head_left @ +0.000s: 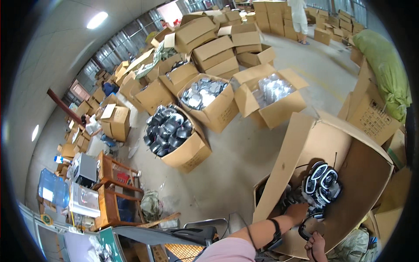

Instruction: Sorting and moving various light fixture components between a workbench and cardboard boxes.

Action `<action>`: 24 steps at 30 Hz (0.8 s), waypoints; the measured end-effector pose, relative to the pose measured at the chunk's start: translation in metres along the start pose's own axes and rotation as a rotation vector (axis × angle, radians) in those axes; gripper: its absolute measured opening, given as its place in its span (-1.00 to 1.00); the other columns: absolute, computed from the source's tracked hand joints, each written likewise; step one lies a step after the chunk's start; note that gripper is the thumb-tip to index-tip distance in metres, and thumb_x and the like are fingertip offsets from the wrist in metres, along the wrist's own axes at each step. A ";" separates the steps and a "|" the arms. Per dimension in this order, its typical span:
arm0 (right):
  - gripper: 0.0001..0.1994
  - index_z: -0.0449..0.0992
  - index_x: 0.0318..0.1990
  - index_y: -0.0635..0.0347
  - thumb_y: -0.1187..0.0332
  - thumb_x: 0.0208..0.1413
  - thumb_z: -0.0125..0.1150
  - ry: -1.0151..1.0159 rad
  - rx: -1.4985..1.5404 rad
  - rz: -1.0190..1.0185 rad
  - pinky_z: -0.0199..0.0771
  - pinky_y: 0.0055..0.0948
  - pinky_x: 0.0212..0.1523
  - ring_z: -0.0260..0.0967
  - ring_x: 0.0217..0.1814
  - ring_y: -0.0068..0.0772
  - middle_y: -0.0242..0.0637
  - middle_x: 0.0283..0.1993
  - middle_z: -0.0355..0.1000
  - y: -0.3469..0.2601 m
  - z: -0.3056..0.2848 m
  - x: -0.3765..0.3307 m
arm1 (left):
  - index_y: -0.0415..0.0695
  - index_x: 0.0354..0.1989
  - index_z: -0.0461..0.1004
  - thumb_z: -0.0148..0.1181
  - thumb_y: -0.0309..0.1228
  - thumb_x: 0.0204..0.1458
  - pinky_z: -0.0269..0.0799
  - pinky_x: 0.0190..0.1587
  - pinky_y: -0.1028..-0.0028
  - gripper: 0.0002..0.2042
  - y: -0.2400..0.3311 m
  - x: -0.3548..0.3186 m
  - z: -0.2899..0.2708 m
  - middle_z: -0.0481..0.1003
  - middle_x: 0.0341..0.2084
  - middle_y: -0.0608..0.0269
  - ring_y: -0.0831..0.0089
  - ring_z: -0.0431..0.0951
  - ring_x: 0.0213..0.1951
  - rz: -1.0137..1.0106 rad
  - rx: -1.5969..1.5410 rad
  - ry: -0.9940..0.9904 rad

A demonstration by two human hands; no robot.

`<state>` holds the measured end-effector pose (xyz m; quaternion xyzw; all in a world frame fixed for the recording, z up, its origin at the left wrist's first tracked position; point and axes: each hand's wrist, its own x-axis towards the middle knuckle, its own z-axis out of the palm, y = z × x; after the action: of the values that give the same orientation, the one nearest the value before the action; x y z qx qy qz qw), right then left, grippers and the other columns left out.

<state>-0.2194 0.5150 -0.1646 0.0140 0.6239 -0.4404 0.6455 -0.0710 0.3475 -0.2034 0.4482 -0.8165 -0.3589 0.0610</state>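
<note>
Black-rimmed part [312, 225] with a round brown face is sitting, in the head view, at the near side of the large carton [369, 174]. Right hand [316, 245] is pinching its lower edge; left hand [297, 212] is hanging in the carton's mouth beside the part, fingertips hidden, so can't tell if it's gripping anything. For clean handling I'd be holding by the rim, supporting the far side with the left, and clearing the pile before turning. Black parts with white rings [323, 181] are lying deeper in the carton, thin wires poking up, probably risking snags. Tall flap [283, 166] is standing along the carton's left, crowding the left forearm. Further left of the carton, black round parts [168, 131] and shiny parts [203, 94] are filling two boxes [192, 157]; clear-wrapped pieces [274, 87] are sitting beyond it. Green sack [379, 65] is leaning behind its right side; pale sack [355, 244] is slumping by its near-right corner.
</note>
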 end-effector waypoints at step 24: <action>-0.73 0.45 -0.11 0.32 0.35 0.10 0.00 0.087 -1.202 -0.519 0.50 -0.27 -0.24 0.51 -0.26 -0.14 -0.03 -0.23 0.51 -0.023 0.078 -0.032 | -0.32 -0.12 0.45 -0.20 0.09 0.17 0.40 -0.10 0.18 -0.39 0.048 -0.080 -0.029 0.54 -0.26 -0.15 -0.02 0.55 -0.20 -0.263 -0.538 -0.265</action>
<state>-0.1653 0.4745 -0.1090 -0.4826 0.7698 -0.1554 0.3878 -0.0442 0.4103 -0.1338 0.4673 -0.6283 -0.6216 0.0236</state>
